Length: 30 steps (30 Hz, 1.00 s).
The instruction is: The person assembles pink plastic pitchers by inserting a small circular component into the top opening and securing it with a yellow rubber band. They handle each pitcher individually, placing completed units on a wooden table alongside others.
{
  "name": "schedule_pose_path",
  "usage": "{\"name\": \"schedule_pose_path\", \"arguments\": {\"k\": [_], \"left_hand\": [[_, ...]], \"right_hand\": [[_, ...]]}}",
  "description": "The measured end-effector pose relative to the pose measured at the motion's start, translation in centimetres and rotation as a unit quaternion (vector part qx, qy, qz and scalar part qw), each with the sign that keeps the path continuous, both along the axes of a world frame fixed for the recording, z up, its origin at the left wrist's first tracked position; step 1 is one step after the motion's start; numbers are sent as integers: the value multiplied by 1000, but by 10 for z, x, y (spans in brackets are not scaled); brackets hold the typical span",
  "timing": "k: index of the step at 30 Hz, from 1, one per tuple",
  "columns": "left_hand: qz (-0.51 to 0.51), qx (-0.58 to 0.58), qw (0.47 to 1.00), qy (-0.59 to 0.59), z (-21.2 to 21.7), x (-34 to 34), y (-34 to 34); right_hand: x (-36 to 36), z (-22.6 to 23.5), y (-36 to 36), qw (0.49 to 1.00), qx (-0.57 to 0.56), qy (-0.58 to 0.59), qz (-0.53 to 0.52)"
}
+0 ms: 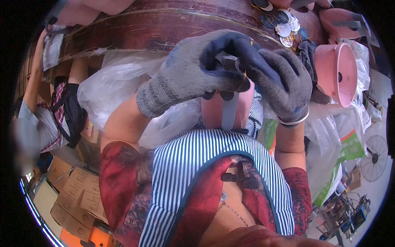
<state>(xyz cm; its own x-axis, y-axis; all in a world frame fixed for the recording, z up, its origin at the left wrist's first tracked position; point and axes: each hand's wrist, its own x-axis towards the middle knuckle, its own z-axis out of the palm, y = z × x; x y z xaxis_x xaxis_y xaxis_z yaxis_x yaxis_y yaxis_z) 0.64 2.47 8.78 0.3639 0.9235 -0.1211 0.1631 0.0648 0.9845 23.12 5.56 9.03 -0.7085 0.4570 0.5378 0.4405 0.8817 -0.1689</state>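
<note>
Both my hands wear grey knitted gloves with dark blue palms and are raised close together over my lap. My left hand point(192, 68) curls with its fingers and thumb bent inward. My right hand point(286, 82) has folded fingers that meet the left fingertips. Specks of yellow show at the fingertips, but what lies between them is mostly hidden. Directly below is a pink bucket-like container point(243, 109) with a grey strap point(228, 113) down its side, resting against my striped apron point(197, 156). The gloves cover its upper part.
A dark red table point(135, 31) spans the far side. On it lie round black and white tags point(284, 29) with yellow strings. Another pink container point(349, 76) stands at right. Clear plastic bags point(117, 82) flank me. At left are a co-worker point(53, 111) and cardboard boxes point(78, 197).
</note>
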Motion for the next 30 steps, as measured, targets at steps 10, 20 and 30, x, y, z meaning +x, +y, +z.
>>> {"name": "schedule_pose_path", "arguments": {"k": [10, 20, 30], "left_hand": [[145, -115, 957, -222, -14, 5, -19], [242, -36, 966, -77, -138, -22, -69], [166, -61, 983, -43, 0, 5, -124]], "right_hand": [[-24, -66, -39, 772, -373, 509, -82], [-18, -64, -72, 963, -224, 93, -118], [-44, -42, -102, 984, -91, 154, 0]]}}
